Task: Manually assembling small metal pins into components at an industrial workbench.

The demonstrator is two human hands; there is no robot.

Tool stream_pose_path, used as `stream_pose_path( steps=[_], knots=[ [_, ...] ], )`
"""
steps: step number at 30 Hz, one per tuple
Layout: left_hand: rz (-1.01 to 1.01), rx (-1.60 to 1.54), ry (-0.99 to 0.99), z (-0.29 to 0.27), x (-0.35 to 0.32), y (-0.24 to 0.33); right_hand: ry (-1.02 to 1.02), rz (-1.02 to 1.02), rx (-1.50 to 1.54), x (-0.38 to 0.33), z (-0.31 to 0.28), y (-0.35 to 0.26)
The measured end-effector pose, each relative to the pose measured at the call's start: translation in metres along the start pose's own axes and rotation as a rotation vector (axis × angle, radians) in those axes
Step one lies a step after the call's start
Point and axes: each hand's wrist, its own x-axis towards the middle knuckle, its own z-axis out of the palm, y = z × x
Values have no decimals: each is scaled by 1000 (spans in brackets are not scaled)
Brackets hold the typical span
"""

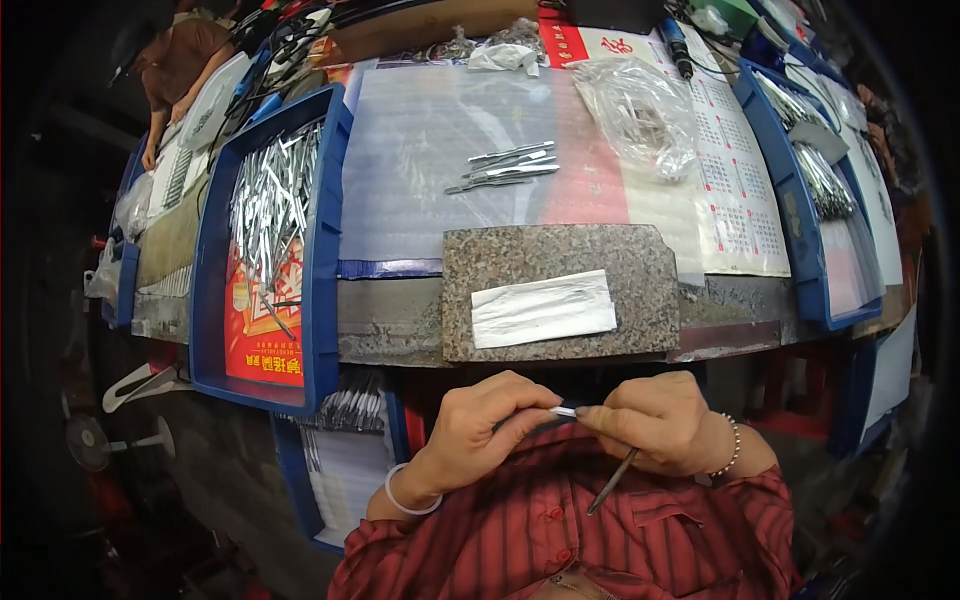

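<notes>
My left hand (490,425) is closed, thumb and forefinger pinching a small bright metal piece (565,411) in front of my chest. The other end of that piece meets the fingers of my right hand (650,420), which is also closed. Out of the bottom of my right fist slants a thin metal rod-like tool (612,482) with a flattened tip; its upper part is hidden by the fingers. Just beyond my hands lies a speckled stone slab (640,300) at the table edge, with a folded white cloth (543,309) on it.
Several slim silver metal pieces (503,166) lie on the plastic-covered table. A blue tray (325,230) of similar pieces stands left, another blue tray (812,240) right. A clear plastic bag (640,115) lies at the back. Another person (185,60) sits far left.
</notes>
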Motion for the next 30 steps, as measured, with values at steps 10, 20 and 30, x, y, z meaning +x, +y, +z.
stream_pose_path(
  steps=[10,20,30],
  knots=[
    [236,631,379,-18,27,-42,150,172,22,34,-13,22],
    [193,637,276,-19,26,-50,-77,245,-123,63,6,29],
    [190,623,275,-21,22,-54,190,242,66,53,-21,13]
  ],
)
